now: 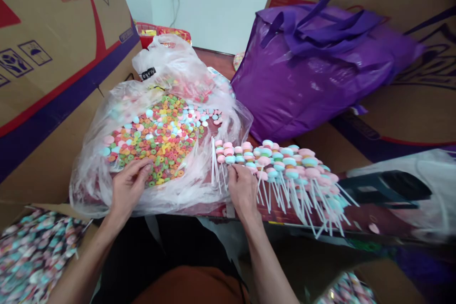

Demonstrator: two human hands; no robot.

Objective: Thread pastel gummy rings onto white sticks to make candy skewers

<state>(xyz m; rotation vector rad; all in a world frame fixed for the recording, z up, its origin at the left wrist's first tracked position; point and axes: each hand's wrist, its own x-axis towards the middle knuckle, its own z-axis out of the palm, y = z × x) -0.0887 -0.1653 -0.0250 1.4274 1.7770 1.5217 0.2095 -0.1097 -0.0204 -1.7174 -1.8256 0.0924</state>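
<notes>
My left hand (131, 184) is at the near edge of a heap of small coloured candy rings (167, 142), its thumb and fingers pinched together. Whatever is between those fingertips is too small to make out. Closed at the left end of the laid-out candy sticks (280, 161), my right hand (244, 192) grips one candy stick (230, 158) just below its pink and blue pieces. Pink and blue button-shaped sweets (123, 140) lie mixed around the rings. Clear plastic bags (194, 192) spread out under and around the heap.
Bare white sticks (214, 166) lean left of the candy sticks. A purple bag (299, 66) stands behind them. Large cartons (60, 28) rise on both sides. A dark device (384, 187) lies at right. A box of finished candy sticks (39, 251) sits at lower left.
</notes>
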